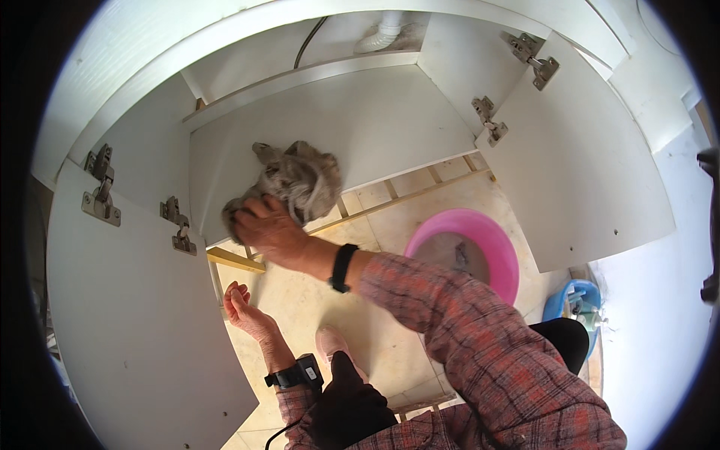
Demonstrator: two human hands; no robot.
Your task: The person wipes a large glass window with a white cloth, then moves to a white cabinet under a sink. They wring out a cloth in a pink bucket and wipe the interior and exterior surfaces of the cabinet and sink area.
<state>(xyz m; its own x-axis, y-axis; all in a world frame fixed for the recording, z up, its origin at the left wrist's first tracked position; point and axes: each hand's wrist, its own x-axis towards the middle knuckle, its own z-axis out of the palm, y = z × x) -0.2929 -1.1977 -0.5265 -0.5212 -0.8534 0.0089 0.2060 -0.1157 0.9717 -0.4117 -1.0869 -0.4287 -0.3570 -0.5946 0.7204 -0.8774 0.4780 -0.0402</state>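
My right hand (273, 230) presses on a crumpled grey-brown cloth (301, 177), which lies on the white bottom panel of an open cabinet (388, 112), near its front left corner. My left hand (244, 312) hangs lower, beside the left cabinet door (146, 315), with its fingers curled and nothing seen in them. The inside of that palm is partly hidden.
A pink basin (503, 259) of murky water stands on the tiled floor. Beyond it is a blue basket (557, 304) with bottles. The right cabinet door (590, 163) stands open on metal hinges. A white corrugated pipe (382, 36) is behind the panel.
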